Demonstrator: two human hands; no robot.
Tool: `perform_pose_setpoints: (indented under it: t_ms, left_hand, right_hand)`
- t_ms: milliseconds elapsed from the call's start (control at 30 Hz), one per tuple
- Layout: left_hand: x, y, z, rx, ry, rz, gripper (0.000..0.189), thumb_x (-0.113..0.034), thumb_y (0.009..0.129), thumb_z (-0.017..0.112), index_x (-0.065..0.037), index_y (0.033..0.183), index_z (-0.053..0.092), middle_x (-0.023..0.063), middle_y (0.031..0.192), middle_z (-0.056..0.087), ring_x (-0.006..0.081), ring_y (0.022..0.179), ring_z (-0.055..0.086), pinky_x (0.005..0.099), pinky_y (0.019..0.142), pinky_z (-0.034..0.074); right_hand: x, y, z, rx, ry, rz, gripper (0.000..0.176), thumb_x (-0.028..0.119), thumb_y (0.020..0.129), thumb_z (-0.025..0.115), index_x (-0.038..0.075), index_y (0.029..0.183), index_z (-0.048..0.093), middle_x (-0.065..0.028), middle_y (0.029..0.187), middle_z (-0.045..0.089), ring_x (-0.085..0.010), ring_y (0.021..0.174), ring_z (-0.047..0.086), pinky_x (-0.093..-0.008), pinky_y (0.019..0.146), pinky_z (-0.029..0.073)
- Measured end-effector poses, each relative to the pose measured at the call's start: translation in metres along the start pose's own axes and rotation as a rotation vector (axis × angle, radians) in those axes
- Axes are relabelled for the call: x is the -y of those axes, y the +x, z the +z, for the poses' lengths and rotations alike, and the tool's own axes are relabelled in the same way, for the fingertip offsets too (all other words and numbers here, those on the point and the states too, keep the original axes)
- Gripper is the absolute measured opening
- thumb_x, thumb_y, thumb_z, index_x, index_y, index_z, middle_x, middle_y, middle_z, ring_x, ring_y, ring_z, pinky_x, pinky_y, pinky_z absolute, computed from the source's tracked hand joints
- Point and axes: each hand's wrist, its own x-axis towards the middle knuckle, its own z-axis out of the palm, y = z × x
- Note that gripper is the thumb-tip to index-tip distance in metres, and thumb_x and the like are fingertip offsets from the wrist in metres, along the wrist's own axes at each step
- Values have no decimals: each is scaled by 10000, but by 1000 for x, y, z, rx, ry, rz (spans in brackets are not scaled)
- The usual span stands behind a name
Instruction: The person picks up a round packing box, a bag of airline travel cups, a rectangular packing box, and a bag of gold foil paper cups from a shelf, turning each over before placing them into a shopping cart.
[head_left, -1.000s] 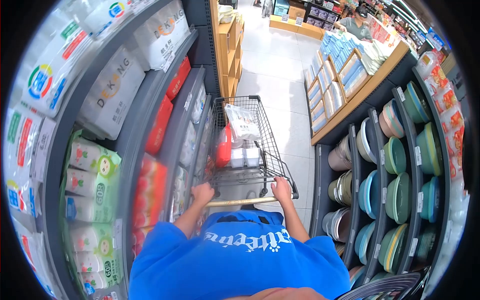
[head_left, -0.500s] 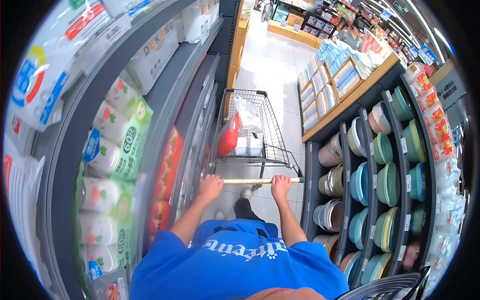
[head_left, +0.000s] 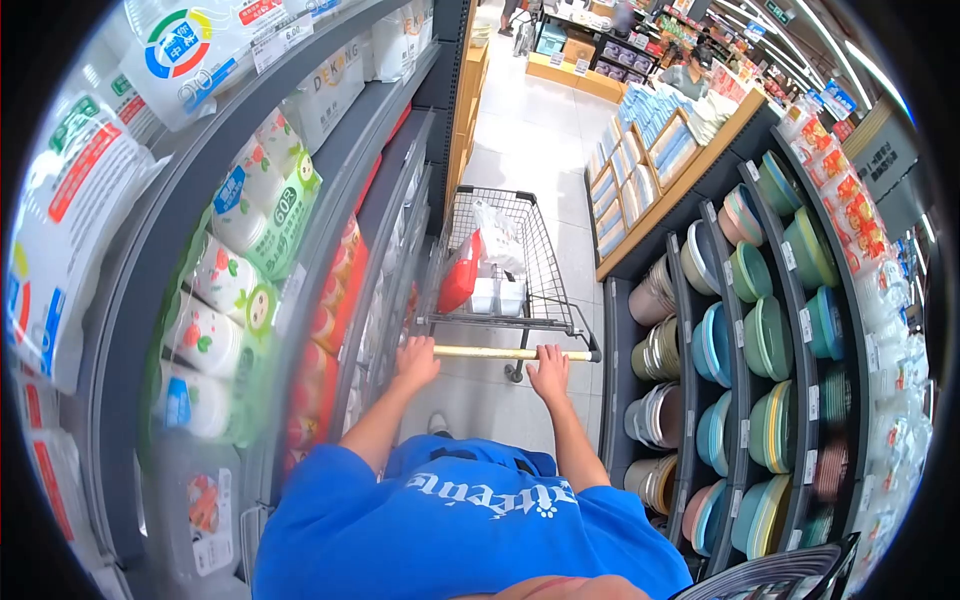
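Note:
A wire shopping cart (head_left: 552, 268) stands right in front of me, with its pale handle bar (head_left: 485, 352) running across the aisle. My left hand (head_left: 416, 362) is wrapped round the left end of that bar. Toward the right end, my right hand (head_left: 547, 374) is closed over it, fingers on top. Inside the cart lie a red package (head_left: 460, 278), a clear plastic bag (head_left: 497, 240) and white boxes (head_left: 497, 296) whose contents I cannot make out.
Close on the left, shelves hold packs of paper cups (head_left: 205, 335). On the right, a rack holds stacked basins (head_left: 768, 340). A wooden display (head_left: 650, 185) of folded cloths is ahead right. Pale floor (head_left: 525, 120) stretches forward; a person (head_left: 690, 75) is beyond the display.
The cart and I have moved forward along the aisle, and the shelves on both sides have slid back toward me. Both hands are still on the handle bar.

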Motion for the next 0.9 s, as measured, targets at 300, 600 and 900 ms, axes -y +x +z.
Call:
perform_pose_setpoints:
  t_ms: [300,600,900]
  left_hand:
    - [-32,-82,28,15,146,-168,361,-181,755,684,-83,1099,638,97,1146,617,264,1188,523,509,967,421]
    - [-53,-196,55,-92,142,-196,278,-169,781,669,-88,1047,656,97,1116,629,268,1141,540,523,931,424]
    - [-30,-285,80,-21,216,-100,218,-144,768,670,-96,981,661,61,1021,645,259,1104,555,529,881,436]
  right_hand:
    - [-19,-111,-41,127,-33,96,714,234,788,738,154,1431,439,-107,1520,371,-316,1452,268,-632,1151,159]
    - [-90,-212,-59,59,-129,77,704,188,729,768,140,1368,476,-113,1451,407,-318,1455,243,-658,1142,172]
    - [-84,-289,-51,154,-83,147,393,207,737,786,81,1053,588,-109,1150,545,-349,1219,445,-607,865,470]
